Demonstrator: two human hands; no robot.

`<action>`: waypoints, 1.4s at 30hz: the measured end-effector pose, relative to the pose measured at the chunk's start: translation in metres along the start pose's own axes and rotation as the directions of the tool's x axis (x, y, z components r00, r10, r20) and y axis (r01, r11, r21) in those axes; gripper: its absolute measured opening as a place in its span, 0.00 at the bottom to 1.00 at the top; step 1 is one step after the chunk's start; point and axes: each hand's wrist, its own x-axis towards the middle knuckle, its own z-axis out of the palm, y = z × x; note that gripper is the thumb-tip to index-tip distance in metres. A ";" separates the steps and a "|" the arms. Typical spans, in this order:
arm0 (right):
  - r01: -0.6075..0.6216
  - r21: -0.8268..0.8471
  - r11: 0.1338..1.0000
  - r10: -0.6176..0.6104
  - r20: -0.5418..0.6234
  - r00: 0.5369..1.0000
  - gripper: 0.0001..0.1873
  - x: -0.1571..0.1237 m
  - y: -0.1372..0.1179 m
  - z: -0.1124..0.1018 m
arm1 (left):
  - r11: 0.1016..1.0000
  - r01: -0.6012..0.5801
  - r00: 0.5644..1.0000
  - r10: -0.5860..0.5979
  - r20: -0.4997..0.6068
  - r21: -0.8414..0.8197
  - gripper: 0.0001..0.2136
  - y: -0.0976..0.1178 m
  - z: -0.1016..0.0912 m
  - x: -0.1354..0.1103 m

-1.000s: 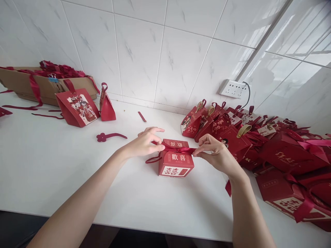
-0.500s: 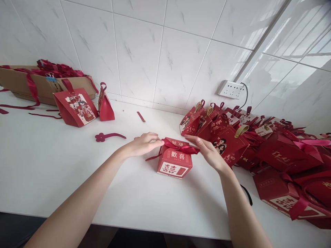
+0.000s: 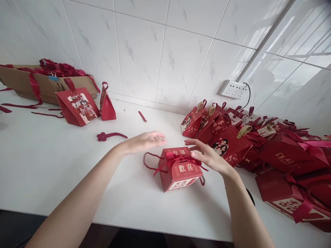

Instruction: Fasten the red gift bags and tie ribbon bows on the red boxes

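Note:
A small red gift box [image 3: 181, 172] with white characters and a tied red ribbon bow [image 3: 178, 157] sits turned at an angle on the white table [image 3: 51, 162]. Its red cord handle [image 3: 148, 162] loops out to the left. My right hand [image 3: 207, 156] is at the box's back right corner, fingers spread and touching its top edge by the bow. My left hand [image 3: 146, 141] hovers left of and behind the box, fingers stretched out and a little blurred, holding nothing.
A heap of red gift boxes and bags [image 3: 258, 144] fills the right side under a wall socket [image 3: 234, 89]. At the far left stand a cardboard box of red ribbons [image 3: 38, 81], two red bags [image 3: 77, 106] and a loose flower-shaped ribbon piece [image 3: 110, 135].
Both hands have let go of the ribbon ends, and the bow is tied. The box has shifted toward me and turned. My left hand has lifted away from it.

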 end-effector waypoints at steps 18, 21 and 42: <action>0.284 -0.124 0.951 -0.294 -0.074 0.953 0.51 0.003 0.011 0.013 | 0.981 -0.147 0.985 0.133 -0.111 -0.124 0.29 -0.006 0.009 0.007; 0.320 -0.199 0.926 -0.350 -0.134 0.927 0.50 0.010 0.016 0.022 | 0.989 -0.087 0.969 0.056 -0.240 -0.120 0.26 -0.006 0.011 0.009; 0.288 -0.239 0.927 -0.337 -0.198 0.921 0.48 0.015 0.020 0.027 | 0.997 -0.055 0.998 0.053 -0.037 -0.057 0.46 0.013 0.019 -0.007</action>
